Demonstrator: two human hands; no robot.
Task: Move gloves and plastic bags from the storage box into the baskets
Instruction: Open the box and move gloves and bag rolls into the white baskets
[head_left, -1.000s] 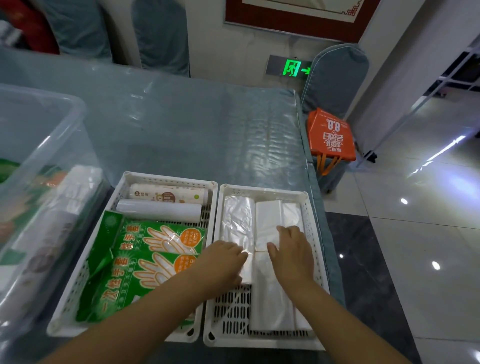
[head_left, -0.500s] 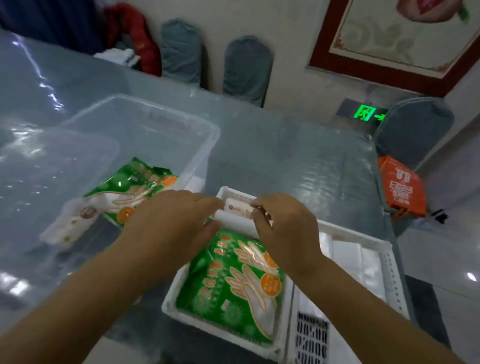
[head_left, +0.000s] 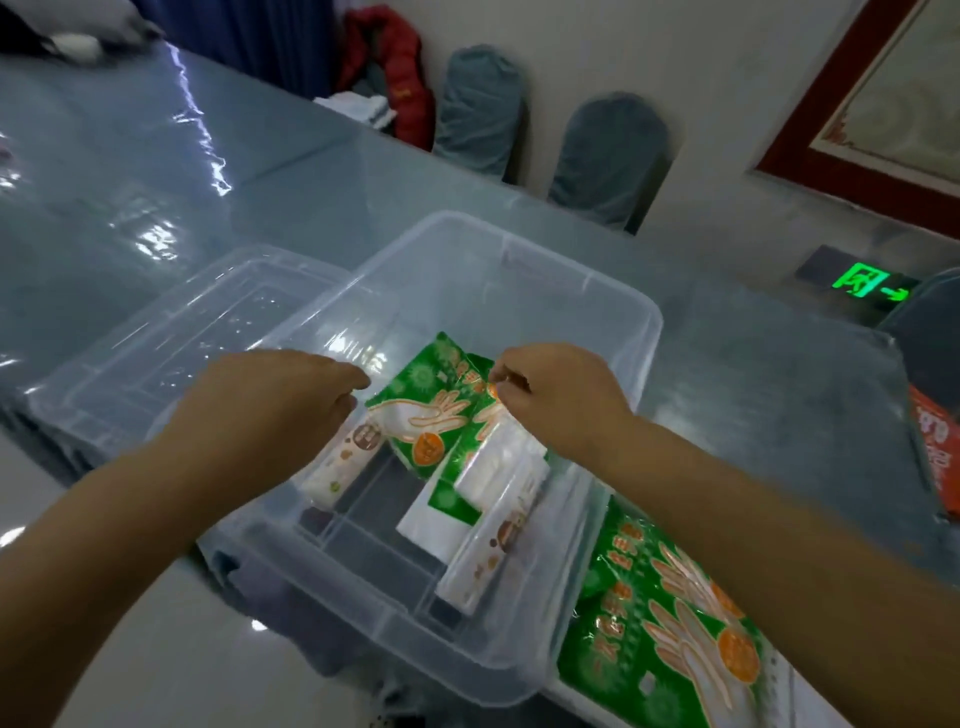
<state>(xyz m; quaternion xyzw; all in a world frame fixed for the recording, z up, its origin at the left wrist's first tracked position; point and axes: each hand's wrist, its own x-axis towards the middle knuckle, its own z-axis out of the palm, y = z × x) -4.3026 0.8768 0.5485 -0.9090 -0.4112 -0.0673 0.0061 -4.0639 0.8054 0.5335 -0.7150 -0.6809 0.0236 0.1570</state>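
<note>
The clear storage box stands in the middle. Inside it lie green glove packs, a white bag roll on the left and another white roll on the right over flat white bags. My left hand hovers above the left roll, fingers loosely curled and holding nothing. My right hand is over the glove packs, its fingertips pinched at a pack's top edge. To the right of the box a green glove pack lies in a white basket.
The clear lid lies left of the box on the plastic-covered blue table. Covered chairs stand at the far edge against the wall. An orange bag is at the right edge.
My view swung left from the baskets to the storage box. Both hands left the bags in the right basket, passed over the left basket and now reach into the box.
</note>
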